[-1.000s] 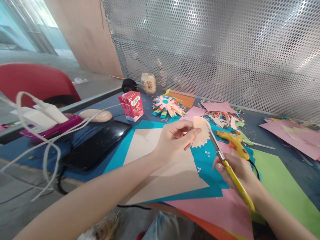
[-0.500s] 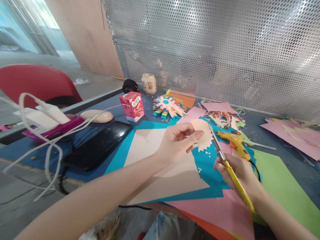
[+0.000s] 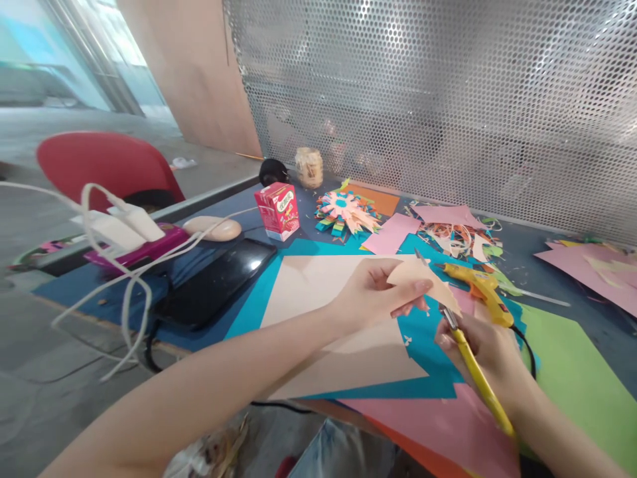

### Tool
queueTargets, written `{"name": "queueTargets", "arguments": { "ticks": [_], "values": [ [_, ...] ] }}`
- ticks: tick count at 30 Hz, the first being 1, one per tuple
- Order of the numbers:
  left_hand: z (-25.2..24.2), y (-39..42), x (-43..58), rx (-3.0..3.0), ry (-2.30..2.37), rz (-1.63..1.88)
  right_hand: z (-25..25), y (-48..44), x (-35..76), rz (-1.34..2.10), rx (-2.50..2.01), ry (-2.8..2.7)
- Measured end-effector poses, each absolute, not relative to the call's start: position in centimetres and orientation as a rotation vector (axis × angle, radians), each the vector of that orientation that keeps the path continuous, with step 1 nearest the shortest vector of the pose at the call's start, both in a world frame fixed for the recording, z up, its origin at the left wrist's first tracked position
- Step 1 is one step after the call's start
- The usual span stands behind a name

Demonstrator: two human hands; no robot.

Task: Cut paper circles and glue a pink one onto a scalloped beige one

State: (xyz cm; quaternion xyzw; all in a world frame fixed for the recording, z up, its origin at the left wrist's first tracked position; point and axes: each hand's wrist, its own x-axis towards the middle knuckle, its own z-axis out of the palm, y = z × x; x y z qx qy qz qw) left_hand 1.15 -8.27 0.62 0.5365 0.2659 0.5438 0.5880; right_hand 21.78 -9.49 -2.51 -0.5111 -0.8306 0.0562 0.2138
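My left hand pinches a pale peach paper piece whose outer edge is cut in a zigzag. In my right hand are scissors with yellow handles, their blades partly hidden by the paper and one tip showing above it. Beneath my hands lie a cream paper sheet and blue paper, with small white snips on the blue. Just beyond my right hand rests a yellow glue gun.
A fringed paper flower, a pink drink carton and a jar stand toward the back. Paper scraps lie behind the glue gun. On the left are a black tablet and a purple power strip with cables.
The peach paper has turned and tilted in my left hand, its jagged edge now facing right over the scissor blades. The whole view has shifted slightly left.
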Motion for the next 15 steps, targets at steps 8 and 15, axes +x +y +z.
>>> {"name": "queueTargets", "arguments": {
  "ticks": [8,15],
  "values": [
    [0.25,-8.15,1.34,1.242,0.592,1.223,-2.84,-9.47,21.81,0.111,-1.4,-2.306],
    [-0.11,-7.9,1.58,1.203,0.554,1.217,-3.06,-9.91,21.18,0.078,-1.429,-2.213]
  ]
}}
